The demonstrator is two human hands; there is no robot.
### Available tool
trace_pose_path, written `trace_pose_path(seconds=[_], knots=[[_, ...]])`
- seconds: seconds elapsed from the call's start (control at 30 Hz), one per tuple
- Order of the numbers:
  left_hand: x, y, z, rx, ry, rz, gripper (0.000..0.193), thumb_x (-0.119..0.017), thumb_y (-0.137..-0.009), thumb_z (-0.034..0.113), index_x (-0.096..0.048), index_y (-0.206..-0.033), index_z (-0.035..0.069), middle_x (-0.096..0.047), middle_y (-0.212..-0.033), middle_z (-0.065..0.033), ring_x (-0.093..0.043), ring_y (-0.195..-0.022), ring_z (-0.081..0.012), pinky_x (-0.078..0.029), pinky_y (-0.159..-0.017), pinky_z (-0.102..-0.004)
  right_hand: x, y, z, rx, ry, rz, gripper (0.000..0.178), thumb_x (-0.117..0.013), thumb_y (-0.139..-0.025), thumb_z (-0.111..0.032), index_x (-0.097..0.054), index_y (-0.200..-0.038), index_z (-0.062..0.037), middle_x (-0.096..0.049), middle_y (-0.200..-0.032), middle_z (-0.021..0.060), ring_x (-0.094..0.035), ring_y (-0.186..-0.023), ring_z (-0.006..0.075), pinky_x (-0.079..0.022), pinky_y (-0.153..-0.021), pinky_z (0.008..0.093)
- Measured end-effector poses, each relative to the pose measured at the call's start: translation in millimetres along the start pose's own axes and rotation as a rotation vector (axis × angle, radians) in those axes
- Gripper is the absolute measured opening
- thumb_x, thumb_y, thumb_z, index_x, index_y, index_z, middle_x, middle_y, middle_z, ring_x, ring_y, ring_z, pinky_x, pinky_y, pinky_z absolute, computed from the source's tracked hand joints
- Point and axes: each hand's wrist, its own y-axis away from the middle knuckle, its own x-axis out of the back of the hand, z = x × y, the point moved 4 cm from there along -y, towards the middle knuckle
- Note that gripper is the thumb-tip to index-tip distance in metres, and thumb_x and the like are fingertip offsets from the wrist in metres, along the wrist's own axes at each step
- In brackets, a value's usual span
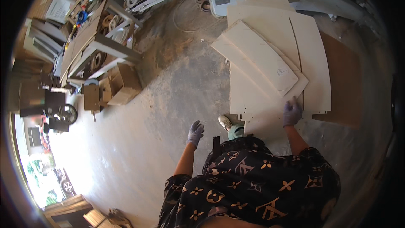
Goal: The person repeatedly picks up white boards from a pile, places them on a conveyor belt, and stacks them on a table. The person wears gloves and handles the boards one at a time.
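My left hand, in a thin pale purple glove, hangs over the floor left of my body. Its fingers are loosely bent and apart, with nothing in them. My right hand, gloved the same way, reaches forward with its fingers partly stretched at the near corner of two tilted pale panels. The upper panel bears a small white label. Beneath it, the lower panel sticks out along one side. Both lie askew on a stack of larger pale boards; one of these has a curved right edge and a long dark slot.
A brown sheet lies right of the stack. A long grey machine runs along the far side. At left stand a workbench and open cardboard boxes. My shoe is beside the stack, and a bright doorway opens at far left.
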Motion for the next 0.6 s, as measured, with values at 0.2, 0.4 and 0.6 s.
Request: trace_pose_path(seconds=[0.2, 0.4, 0.6], knots=[[-90.5, -89.1, 139.8, 0.013, -0.116, -0.279, 0.063, -0.064, -0.084, 0.036, -0.036, -0.138, 0.019, -0.053, -0.121, -0.0042, -0.056, -0.098, -0.0192, -0.049, -0.079, -0.0371, 10.9, 57.0, -78.2, 0.037, -0.003, -0.034, 0.038, -0.064, -0.078, -0.029, -0.062, -0.112, -0.0126, -0.065, -0.088, 0.0102, -0.06, -0.083, 0.0302, -0.046, -0.078, 0.0408], [-188.7, -173.7, 220.9, 0.068, -0.063, -0.45, 0.055, -0.063, -0.084, 0.038, -0.041, -0.132, 0.023, -0.056, -0.113, 0.0, -0.056, -0.094, -0.0181, -0.05, -0.076, -0.0383, 16.3, 26.4, -162.0, -0.001, -0.017, 0.115, 0.057, -0.071, -0.071, -0.042, -0.056, -0.119, -0.0137, -0.056, -0.115, 0.0132, -0.051, -0.108, 0.0324, -0.039, -0.09, 0.0445], [-173.1, -190.2, 233.8, 0.184, -0.247, -0.701, 0.054, -0.064, -0.083, 0.039, -0.043, -0.13, 0.024, -0.056, -0.113, -0.0005, -0.056, -0.095, -0.0193, -0.05, -0.077, -0.043, -33.2, -34.7, -182.9, -0.58, 0.174, -0.107, 0.069, -0.067, -0.069, -0.057, -0.053, -0.125, -0.0205, -0.042, -0.134, 0.0119, -0.039, -0.123, 0.0329, -0.03, -0.1, 0.049]])
